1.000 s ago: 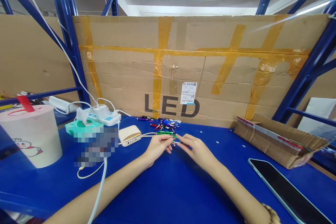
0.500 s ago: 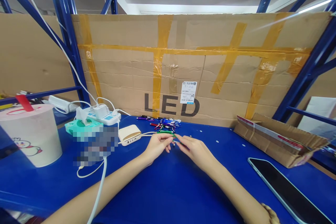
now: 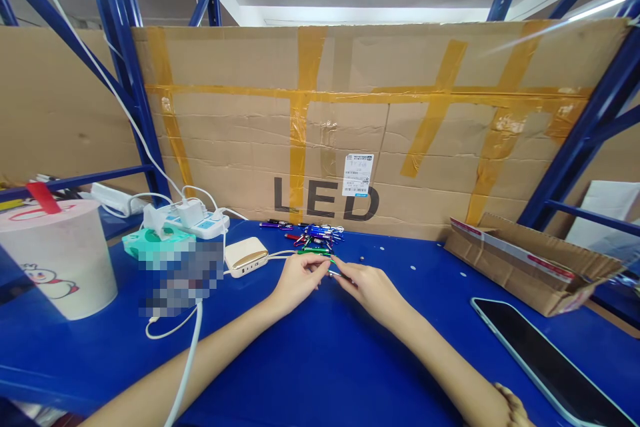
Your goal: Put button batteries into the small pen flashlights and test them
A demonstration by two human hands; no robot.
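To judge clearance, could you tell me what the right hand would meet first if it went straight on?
The right hand would most likely meet the left hand at once: both pinch a small green item. Beyond lies the power bank.

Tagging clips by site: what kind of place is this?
Probably a warehouse packing bench: blue steel racking, taped cardboard marked LED, and a pile of small coloured gadgets, one pinched between left hand and right hand.

Left hand (image 3: 298,278), right hand (image 3: 367,287): pinched, close
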